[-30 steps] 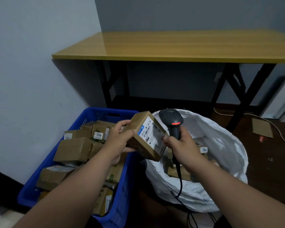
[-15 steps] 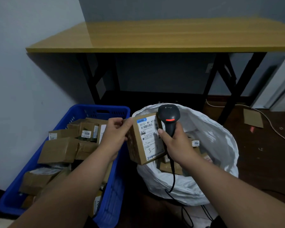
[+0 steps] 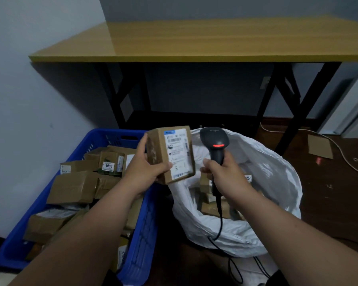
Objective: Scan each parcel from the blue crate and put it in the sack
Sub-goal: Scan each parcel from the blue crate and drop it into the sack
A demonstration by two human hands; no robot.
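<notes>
Nearest me, my two forearms reach out over the gap between the containers. My left hand point(image 3: 145, 172) grips a small cardboard parcel point(image 3: 171, 154), thumb along its near side and fingers wrapped round the far edge, holding it upright with the white shipping label point(image 3: 177, 154) turned toward me and to the right, I judge so the barcode faces the reader. My right hand point(image 3: 223, 172) is curled round the handle of the black barcode scanner point(image 3: 214, 141), just beside the parcel's right edge but not touching it; the red light on its head glows, and its head points away from me rather than squarely at the label, so I cannot tell whether a read has been made. Its cable point(image 3: 220, 213) trails down over the near rim of the white sack point(image 3: 277, 182).

The parcel hangs above the blue crate point(image 3: 15, 244)'s right wall, between crate and sack, a short swing from the sack mouth. The sack stands open on the dark floor point(image 3: 339, 203) to the right with several boxes already inside. The crate is crowded with brown parcels, one labelled 1006 point(image 3: 109, 166) near its far end, so plenty remain.

Beyond both stands a yellow-topped table point(image 3: 215, 42) on black legs, against the wall.
</notes>
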